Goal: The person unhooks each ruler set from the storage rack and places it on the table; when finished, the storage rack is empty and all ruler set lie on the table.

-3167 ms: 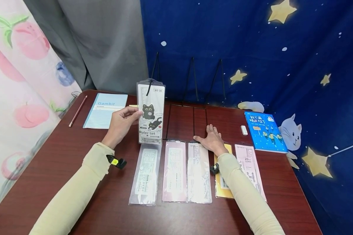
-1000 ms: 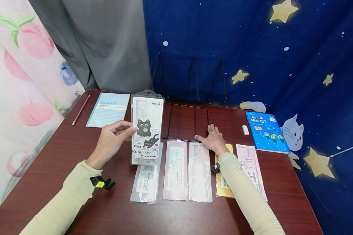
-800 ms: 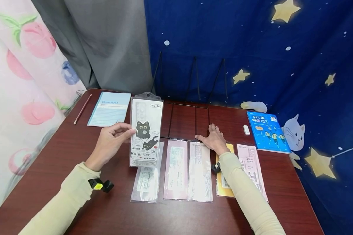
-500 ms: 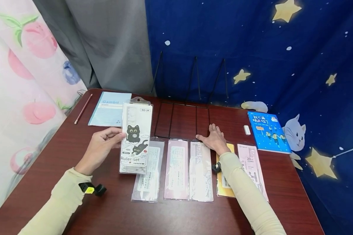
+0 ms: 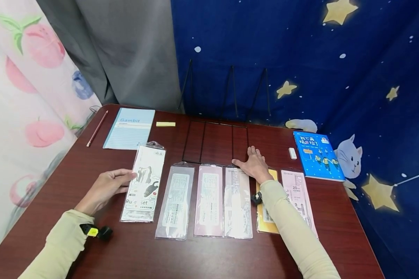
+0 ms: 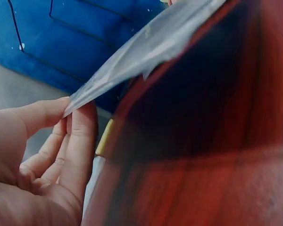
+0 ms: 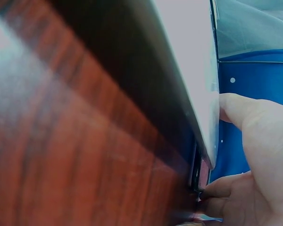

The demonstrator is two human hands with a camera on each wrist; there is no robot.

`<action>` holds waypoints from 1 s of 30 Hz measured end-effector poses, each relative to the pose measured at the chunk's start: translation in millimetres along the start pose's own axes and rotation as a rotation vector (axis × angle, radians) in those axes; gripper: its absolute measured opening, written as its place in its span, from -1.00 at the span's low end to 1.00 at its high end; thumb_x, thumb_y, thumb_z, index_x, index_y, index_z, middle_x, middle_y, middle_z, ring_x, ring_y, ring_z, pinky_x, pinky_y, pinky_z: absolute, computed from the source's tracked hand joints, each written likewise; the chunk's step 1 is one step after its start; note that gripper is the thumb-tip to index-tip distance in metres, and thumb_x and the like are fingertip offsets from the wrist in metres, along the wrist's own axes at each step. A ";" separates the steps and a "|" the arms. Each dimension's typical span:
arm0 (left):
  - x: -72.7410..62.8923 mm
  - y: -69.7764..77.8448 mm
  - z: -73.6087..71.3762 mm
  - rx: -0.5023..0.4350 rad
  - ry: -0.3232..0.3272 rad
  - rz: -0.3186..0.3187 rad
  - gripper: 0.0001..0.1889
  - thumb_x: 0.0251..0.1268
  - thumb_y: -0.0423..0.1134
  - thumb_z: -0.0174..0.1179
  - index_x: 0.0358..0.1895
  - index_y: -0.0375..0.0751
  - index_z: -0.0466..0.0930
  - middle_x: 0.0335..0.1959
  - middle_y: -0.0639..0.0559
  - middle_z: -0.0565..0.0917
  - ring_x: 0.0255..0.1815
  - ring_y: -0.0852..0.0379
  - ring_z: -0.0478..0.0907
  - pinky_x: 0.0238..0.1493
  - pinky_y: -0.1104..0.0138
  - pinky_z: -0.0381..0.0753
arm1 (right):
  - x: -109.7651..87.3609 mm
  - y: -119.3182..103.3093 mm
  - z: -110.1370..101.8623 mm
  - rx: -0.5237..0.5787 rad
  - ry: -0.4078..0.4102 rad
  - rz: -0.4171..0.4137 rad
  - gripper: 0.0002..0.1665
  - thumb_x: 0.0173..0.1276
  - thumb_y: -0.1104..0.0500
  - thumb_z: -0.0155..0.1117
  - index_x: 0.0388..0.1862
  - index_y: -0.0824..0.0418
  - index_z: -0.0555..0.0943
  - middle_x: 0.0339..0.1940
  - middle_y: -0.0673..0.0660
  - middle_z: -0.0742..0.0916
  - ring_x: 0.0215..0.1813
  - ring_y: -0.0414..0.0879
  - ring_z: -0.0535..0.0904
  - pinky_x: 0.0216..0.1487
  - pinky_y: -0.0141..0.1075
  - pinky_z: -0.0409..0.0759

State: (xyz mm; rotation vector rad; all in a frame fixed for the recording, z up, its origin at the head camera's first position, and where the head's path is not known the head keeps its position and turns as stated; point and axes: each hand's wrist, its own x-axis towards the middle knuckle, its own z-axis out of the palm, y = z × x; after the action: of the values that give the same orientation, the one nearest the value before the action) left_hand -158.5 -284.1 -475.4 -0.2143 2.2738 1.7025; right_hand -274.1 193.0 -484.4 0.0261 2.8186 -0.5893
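Observation:
My left hand [image 5: 106,190] pinches the left edge of a clear-sleeved ruler set [image 5: 143,184] printed with black cats, low over the table's left half. In the left wrist view the left hand [image 6: 52,150] has its thumb and fingertips on the edge of that ruler set [image 6: 141,52]. My right hand [image 5: 254,166] rests with extended fingers at the front right corner of a black wire rack [image 5: 232,145]. The right wrist view catches the right hand [image 7: 254,155] beside a packet edge. Right of the held set lie packs in a row: grey [image 5: 175,201], pink [image 5: 209,201], pale [image 5: 237,205].
A yellow pack [image 5: 263,217] lies partly under the right forearm, beside another pink pack [image 5: 298,193]. At the back left are a pencil [image 5: 97,128], a notebook [image 5: 130,130] and a yellow strip [image 5: 165,124]. An eraser [image 5: 292,153] and blue book [image 5: 317,157] lie right.
The ruler set came off the rack's left hook. My left hand carried it toward me, left and down, tilting it flatter, uncovering the grey pack and yellow strip. The right hand stayed put.

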 end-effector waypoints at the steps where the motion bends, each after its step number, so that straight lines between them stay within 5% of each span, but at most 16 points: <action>1: 0.8 -2.4 -0.4 0.003 -0.004 -0.008 -0.35 0.44 0.08 0.30 0.30 -0.44 0.53 -0.11 0.26 0.74 -0.12 0.42 0.71 -0.07 0.44 0.74 | -0.2 -0.1 -0.1 0.002 0.002 0.001 0.26 0.41 -0.41 0.20 0.71 0.34 -0.07 0.76 0.31 -0.03 0.77 0.25 -0.23 0.71 0.17 -0.19; 11: 3.9 -12.0 0.1 0.163 0.017 -0.042 -0.42 0.46 0.04 0.30 0.25 -0.43 0.62 0.15 -0.27 0.72 -0.18 0.32 0.74 -0.13 0.34 0.78 | -0.4 -1.6 0.7 0.005 -0.007 -0.004 0.26 0.41 -0.42 0.19 0.71 0.32 -0.06 0.76 0.28 -0.04 0.77 0.23 -0.23 0.71 0.16 -0.17; 21: 2.9 4.0 2.6 0.617 0.096 0.032 -0.65 0.41 0.06 0.30 -0.10 -0.17 0.83 -0.42 0.07 0.78 -0.34 0.12 0.61 -0.35 0.27 0.45 | -0.2 -0.7 1.1 0.012 0.016 -0.004 0.25 0.41 -0.41 0.21 0.71 0.33 -0.04 0.76 0.29 -0.02 0.77 0.24 -0.21 0.71 0.17 -0.16; 30: -1.9 8.4 10.3 0.736 0.175 0.090 -0.68 0.31 0.02 0.39 -0.28 -0.21 0.78 -0.44 0.00 0.78 -0.30 -0.06 0.67 -0.14 -0.10 0.58 | -0.9 -0.6 1.3 0.022 0.022 0.000 0.25 0.41 -0.40 0.22 0.71 0.32 -0.04 0.76 0.28 -0.01 0.77 0.23 -0.20 0.71 0.18 -0.16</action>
State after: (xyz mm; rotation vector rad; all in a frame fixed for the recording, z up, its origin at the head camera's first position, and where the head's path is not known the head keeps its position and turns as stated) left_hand -157.7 -271.9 -469.8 -0.0970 2.8939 0.7990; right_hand -273.0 192.0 -485.0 0.0373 2.8334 -0.6245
